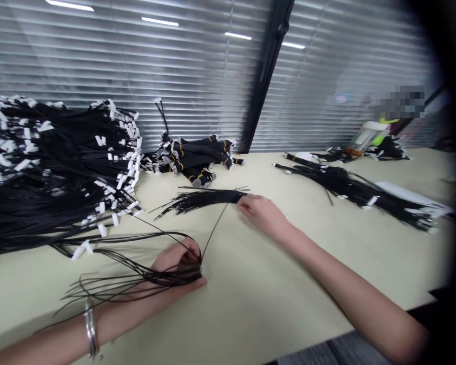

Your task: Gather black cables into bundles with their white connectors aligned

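Observation:
My left hand [178, 261] is closed around a bunch of thin black wires [148, 279], whose ends meet at a small pale connector [201, 270] by the fingertips. Loose wire ends fan out to the left over the wrist. My right hand [256, 208] pinches the right end of a loose bundle of black wires [205, 200] lying on the table; its fingertips partly hide what they grip. One thin wire [215, 233] slants from the left hand up to that bundle.
A large heap of black cables with white connectors [61, 152] fills the left. Tied cable bundles with yellow bands [197, 152] lie by the blinds [175, 66]. More black cables [345, 187] lie on the table [258, 304] at right. Another person [401, 104] is partly visible beyond.

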A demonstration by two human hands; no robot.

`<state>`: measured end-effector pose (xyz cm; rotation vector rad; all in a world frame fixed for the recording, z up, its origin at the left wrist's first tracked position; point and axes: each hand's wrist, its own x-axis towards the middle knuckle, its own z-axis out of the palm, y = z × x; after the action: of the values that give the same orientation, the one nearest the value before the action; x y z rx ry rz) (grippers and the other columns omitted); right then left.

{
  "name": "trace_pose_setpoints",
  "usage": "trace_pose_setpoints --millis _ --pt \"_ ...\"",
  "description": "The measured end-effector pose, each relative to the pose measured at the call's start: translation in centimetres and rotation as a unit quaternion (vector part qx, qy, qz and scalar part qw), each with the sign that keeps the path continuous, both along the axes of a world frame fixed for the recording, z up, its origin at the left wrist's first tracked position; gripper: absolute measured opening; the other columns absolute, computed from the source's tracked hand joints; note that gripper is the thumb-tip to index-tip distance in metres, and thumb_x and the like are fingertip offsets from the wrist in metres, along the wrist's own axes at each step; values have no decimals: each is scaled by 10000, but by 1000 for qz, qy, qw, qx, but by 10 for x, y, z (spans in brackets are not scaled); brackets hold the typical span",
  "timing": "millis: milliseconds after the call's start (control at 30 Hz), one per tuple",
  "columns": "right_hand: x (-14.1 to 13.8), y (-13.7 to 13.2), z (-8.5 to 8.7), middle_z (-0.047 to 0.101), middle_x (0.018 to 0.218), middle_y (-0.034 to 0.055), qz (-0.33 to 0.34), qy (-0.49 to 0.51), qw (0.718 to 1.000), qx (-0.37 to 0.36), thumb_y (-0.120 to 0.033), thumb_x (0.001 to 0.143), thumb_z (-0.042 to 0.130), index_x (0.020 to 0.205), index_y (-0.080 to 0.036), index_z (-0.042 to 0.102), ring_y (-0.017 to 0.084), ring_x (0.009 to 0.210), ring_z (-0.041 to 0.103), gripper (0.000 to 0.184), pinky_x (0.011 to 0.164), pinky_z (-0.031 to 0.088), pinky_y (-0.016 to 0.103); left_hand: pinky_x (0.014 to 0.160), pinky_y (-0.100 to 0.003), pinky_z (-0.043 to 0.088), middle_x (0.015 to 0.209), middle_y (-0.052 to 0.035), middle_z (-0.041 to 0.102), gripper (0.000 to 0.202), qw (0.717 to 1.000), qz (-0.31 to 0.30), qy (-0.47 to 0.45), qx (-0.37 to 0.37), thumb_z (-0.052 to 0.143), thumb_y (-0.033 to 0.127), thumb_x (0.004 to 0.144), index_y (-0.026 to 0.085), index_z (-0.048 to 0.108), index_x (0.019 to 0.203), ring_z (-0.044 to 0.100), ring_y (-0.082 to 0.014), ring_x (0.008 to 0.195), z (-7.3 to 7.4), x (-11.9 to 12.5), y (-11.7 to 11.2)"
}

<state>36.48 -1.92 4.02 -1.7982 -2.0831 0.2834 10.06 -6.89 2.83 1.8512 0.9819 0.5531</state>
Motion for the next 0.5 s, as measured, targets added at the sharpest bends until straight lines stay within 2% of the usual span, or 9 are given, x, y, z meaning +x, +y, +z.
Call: trace_pose_setpoints --millis 67,133,333,433,500 --pt "16 2 0 606 946 189 -54 -79 995 -1 -139 816 516 835 -106 598 298 937 551 91 769 389 393 618 -228 403 766 33 501 198 1000 -12 -13 -16 618 243 740 216 484 883 476 -128 694 7 2 -2" --pt "25 1 -2 602 918 217 -81 -140 987 -14 -93 789 530 825 -82 598 326 923 556 78 746 393 406 607 -227 397 750 32 488 210 999 -12 -10 -31 614 227 728 211 483 892 460 -129 684 15 5 -4" --pt "22 -1 -7 620 870 177 -82 -233 968 -45 15 796 401 874 -80 593 279 839 598 228 677 414 347 614 -233 403 777 14 500 241 998 3 25 -65 623 212 701 194 465 881 458 -136 697 35 9 -6" --pt "21 0 -8 609 888 191 -77 -238 967 -40 36 787 375 891 -64 585 285 853 587 255 688 407 349 618 -237 409 781 12 496 243 996 9 50 -69 617 220 700 193 457 881 461 -140 701 36 9 -7" --pt "22 0 -8 594 913 214 -76 -225 971 -30 26 788 380 916 -44 575 297 876 572 243 703 398 357 610 -233 414 776 18 495 250 997 14 49 -57 619 237 703 201 456 889 469 -141 702 30 8 -6"
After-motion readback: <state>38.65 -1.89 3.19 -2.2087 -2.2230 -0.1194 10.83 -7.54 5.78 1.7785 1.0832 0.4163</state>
